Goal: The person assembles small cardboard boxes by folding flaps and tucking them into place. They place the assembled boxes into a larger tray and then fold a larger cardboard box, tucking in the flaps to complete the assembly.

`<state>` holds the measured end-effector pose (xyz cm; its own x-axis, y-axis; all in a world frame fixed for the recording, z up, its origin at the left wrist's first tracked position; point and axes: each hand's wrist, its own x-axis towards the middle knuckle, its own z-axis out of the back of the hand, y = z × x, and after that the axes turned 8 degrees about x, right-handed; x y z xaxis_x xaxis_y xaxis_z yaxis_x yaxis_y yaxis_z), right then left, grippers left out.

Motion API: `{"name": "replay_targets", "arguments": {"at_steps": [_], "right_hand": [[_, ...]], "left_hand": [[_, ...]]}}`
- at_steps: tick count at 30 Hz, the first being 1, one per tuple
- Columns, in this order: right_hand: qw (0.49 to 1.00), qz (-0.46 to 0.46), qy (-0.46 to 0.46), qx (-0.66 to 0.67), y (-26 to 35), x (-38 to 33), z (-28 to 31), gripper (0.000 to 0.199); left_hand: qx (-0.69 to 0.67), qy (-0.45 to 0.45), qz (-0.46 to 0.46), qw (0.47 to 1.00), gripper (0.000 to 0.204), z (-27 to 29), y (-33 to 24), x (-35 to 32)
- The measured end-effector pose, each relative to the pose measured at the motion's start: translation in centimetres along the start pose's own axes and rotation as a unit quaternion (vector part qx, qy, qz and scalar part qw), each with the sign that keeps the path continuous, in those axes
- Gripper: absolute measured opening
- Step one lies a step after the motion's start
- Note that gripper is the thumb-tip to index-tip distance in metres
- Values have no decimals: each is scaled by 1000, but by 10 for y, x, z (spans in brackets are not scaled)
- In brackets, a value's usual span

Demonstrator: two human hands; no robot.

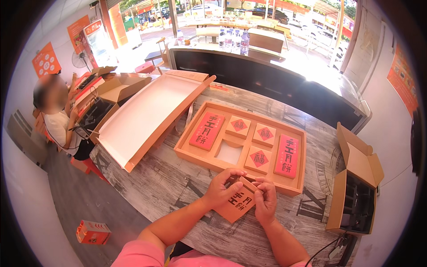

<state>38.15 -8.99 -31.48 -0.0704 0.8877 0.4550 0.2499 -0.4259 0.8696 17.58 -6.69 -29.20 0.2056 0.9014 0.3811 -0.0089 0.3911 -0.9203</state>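
Both of my hands hold a small brown kraft-paper packet (240,209) with dark printed characters, above the table's near edge. My left hand (223,189) pinches its upper left edge. At the upper right edge, the fingers of my right hand (266,200) are closed on it. Just beyond lies a brown divided gift-box tray (181,153). It holds a long red box (207,131) at the left, another long red box (287,155) at the right, and several small kraft boxes (265,134) with red diamonds between them. One square compartment (229,154) shows its white bottom.
A large box lid (149,118), white inside, lies left of the tray. Behind stands a wide black screen (267,80). An open carton (358,178) with black contents is at the right. A seated person (60,118) handles things at the left. A red carton (93,232) stands on the floor.
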Motion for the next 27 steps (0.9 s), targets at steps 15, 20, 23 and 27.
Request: {"name": "replay_targets", "arguments": {"at_steps": [15,20,23,27], "right_hand": [[994,63,0,-93,3,4,1,15],[993,64,31,-98,10,7,-1,30],[992,69,37,-101,12,8,-5,39],[990,74,32,-119,8,5,-2,41]], "left_hand": [[-76,-10,-1,997,25,-2,10,0],[-109,-34,30,993,20,-3,12,0],[-137,-38,48,989,18,-1,13,1],[-142,-33,38,989,18,-1,13,2]]}}
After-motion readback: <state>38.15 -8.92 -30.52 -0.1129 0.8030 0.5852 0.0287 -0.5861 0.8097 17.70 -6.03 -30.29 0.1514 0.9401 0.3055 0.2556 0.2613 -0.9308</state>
